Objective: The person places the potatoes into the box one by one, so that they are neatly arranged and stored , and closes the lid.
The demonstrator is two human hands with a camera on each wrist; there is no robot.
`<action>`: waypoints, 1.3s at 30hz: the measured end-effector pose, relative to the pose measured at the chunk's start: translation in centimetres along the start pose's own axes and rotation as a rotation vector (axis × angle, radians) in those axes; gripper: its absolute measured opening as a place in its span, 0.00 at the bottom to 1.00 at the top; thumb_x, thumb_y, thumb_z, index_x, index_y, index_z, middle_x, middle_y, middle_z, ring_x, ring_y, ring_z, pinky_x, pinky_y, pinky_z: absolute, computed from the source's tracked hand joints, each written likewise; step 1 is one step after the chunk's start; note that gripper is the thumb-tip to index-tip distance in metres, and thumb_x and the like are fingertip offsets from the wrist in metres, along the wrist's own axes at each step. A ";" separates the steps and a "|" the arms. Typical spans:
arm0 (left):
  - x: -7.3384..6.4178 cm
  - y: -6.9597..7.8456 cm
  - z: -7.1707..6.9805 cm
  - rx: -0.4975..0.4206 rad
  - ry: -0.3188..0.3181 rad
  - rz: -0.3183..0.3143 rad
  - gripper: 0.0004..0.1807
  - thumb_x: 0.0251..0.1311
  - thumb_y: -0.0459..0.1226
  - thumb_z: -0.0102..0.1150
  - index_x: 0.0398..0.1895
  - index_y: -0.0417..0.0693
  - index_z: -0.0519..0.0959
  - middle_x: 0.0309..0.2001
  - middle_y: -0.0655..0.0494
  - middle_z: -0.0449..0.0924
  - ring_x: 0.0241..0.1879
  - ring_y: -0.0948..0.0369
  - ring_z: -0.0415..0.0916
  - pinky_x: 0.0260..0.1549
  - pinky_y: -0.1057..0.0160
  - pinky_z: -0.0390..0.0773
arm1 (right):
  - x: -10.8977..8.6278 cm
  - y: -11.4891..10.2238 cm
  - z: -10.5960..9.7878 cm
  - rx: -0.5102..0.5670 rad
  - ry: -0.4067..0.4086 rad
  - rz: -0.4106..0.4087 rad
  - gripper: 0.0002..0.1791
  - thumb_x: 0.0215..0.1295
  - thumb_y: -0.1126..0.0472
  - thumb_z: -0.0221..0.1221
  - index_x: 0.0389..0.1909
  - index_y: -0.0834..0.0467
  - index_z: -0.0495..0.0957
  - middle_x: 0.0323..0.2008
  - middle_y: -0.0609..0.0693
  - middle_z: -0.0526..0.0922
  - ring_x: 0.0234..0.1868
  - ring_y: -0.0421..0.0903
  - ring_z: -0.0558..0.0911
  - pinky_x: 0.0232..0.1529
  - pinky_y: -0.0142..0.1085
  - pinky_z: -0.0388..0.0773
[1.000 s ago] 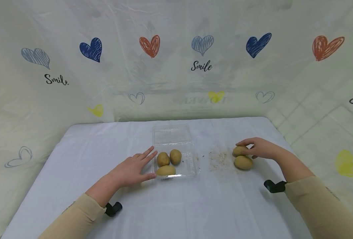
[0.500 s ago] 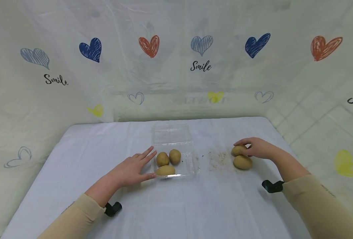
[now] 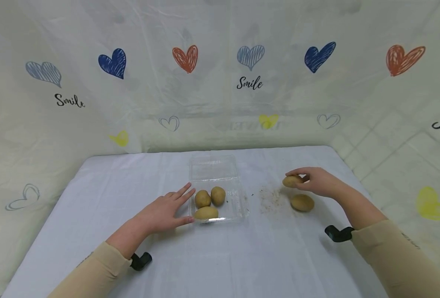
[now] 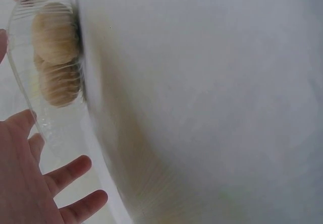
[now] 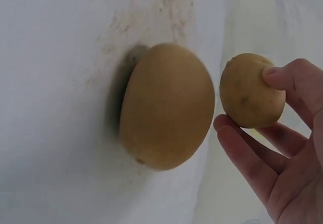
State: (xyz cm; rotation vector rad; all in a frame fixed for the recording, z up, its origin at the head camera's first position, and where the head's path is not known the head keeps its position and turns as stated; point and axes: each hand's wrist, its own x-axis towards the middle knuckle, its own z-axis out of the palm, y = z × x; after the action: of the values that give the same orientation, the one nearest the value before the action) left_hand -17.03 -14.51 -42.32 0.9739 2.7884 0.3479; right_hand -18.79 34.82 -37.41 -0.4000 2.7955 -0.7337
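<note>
My right hand (image 3: 316,181) pinches a potato (image 5: 250,90) between thumb and fingers, lifted off the cloth in the right wrist view. Below that hand another potato (image 3: 302,203) lies on the table. With fingers spread, my left hand (image 3: 165,212) touches the left side of a clear plastic clamshell box (image 3: 235,205). The box lid (image 3: 213,169) is folded back, away from me. Inside sit three potatoes: a round one (image 3: 203,198), another round one (image 3: 218,195) and a long one (image 3: 206,212) along the near wall. In the left wrist view, potatoes (image 4: 55,35) show through the box's side.
Brown dirt crumbs (image 3: 272,199) are scattered on the white tablecloth (image 3: 212,256) between the box and the loose potato. A pale backdrop sheet (image 3: 212,95) with printed hearts hangs behind the table and along its sides.
My right hand has gripped the farther loose potato, raised it and moved it a little left, apart from the other one. The left hand stays by the box.
</note>
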 end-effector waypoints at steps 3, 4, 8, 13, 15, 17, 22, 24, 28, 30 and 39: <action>0.1 0.0 0.0 0.005 0.001 0.002 0.50 0.61 0.74 0.41 0.80 0.60 0.48 0.80 0.60 0.39 0.70 0.47 0.62 0.62 0.40 0.66 | 0.1 -1.1 0.1 -0.003 -0.003 -0.011 0.22 0.67 0.58 0.63 0.62 0.52 0.78 0.58 0.58 0.79 0.52 0.55 0.80 0.45 0.44 0.78; 0.1 0.0 0.0 0.006 0.000 0.000 0.50 0.61 0.74 0.41 0.80 0.60 0.48 0.80 0.61 0.39 0.70 0.47 0.62 0.62 0.40 0.66 | 0.1 -1.4 0.2 -0.007 -0.003 -0.017 0.22 0.67 0.58 0.63 0.62 0.52 0.78 0.57 0.57 0.79 0.52 0.55 0.80 0.45 0.44 0.78; 0.0 0.0 -0.1 0.003 0.002 0.001 0.50 0.61 0.73 0.42 0.80 0.60 0.49 0.80 0.60 0.40 0.70 0.46 0.62 0.62 0.40 0.66 | 0.5 -2.7 0.4 -0.009 -0.002 -0.049 0.22 0.66 0.58 0.63 0.61 0.52 0.79 0.55 0.55 0.80 0.51 0.53 0.81 0.46 0.45 0.78; 0.0 0.0 -0.2 0.005 -0.008 -0.007 0.49 0.62 0.72 0.44 0.80 0.61 0.48 0.80 0.61 0.39 0.70 0.47 0.61 0.62 0.40 0.66 | 1.2 -4.2 0.9 0.011 -0.004 -0.088 0.21 0.66 0.58 0.64 0.61 0.50 0.79 0.55 0.51 0.81 0.49 0.49 0.81 0.47 0.44 0.78; 0.0 0.1 -0.2 0.005 -0.010 -0.010 0.49 0.62 0.72 0.44 0.80 0.61 0.48 0.80 0.62 0.38 0.70 0.47 0.61 0.62 0.40 0.66 | 1.7 -4.9 1.1 0.024 -0.010 -0.112 0.21 0.66 0.59 0.64 0.61 0.50 0.79 0.56 0.50 0.81 0.49 0.48 0.81 0.48 0.43 0.79; 0.0 0.1 -0.2 0.004 -0.012 -0.011 0.50 0.61 0.72 0.43 0.80 0.62 0.47 0.80 0.63 0.38 0.71 0.48 0.61 0.63 0.40 0.65 | 2.1 -5.7 1.4 0.035 -0.016 -0.132 0.21 0.66 0.59 0.64 0.60 0.49 0.80 0.57 0.49 0.80 0.49 0.48 0.81 0.49 0.43 0.79; 0.1 0.0 0.0 -0.001 -0.008 -0.006 0.50 0.60 0.74 0.41 0.80 0.62 0.47 0.80 0.62 0.38 0.71 0.48 0.60 0.63 0.41 0.65 | 3.1 -7.7 2.3 0.062 -0.029 -0.180 0.21 0.65 0.61 0.64 0.59 0.50 0.80 0.57 0.48 0.81 0.50 0.48 0.81 0.50 0.42 0.79; 0.1 0.0 0.0 -0.002 -0.008 -0.005 0.50 0.60 0.74 0.41 0.80 0.62 0.47 0.80 0.63 0.38 0.71 0.48 0.60 0.63 0.41 0.65 | 3.4 -8.4 2.8 0.074 -0.031 -0.197 0.21 0.65 0.62 0.65 0.59 0.50 0.81 0.56 0.47 0.81 0.50 0.47 0.81 0.50 0.42 0.79; 0.1 -0.1 0.1 0.002 -0.010 -0.006 0.50 0.60 0.74 0.41 0.80 0.62 0.47 0.80 0.63 0.37 0.71 0.48 0.60 0.63 0.42 0.65 | 4.0 -9.5 3.7 0.092 -0.030 -0.219 0.20 0.64 0.62 0.65 0.58 0.49 0.81 0.53 0.45 0.81 0.48 0.45 0.80 0.48 0.39 0.79; 0.2 0.0 0.1 0.000 -0.011 -0.006 0.50 0.60 0.73 0.42 0.80 0.62 0.48 0.80 0.62 0.38 0.71 0.48 0.60 0.63 0.42 0.65 | 4.3 -9.9 4.2 0.089 -0.027 -0.240 0.20 0.63 0.62 0.65 0.57 0.50 0.81 0.53 0.45 0.81 0.47 0.44 0.80 0.47 0.38 0.79; 0.1 0.2 0.0 0.003 -0.017 -0.007 0.50 0.61 0.73 0.42 0.80 0.60 0.48 0.80 0.61 0.38 0.71 0.47 0.60 0.63 0.42 0.66 | 5.0 -11.5 6.0 -0.016 0.007 -0.340 0.19 0.62 0.63 0.65 0.55 0.51 0.82 0.54 0.45 0.81 0.49 0.43 0.79 0.44 0.36 0.79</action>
State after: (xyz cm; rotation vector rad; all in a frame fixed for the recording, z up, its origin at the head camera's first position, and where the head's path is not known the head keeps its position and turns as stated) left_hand -17.01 -14.33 -42.25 0.9626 2.7774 0.3334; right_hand -19.49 20.96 -37.41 -0.8924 2.7721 -0.7799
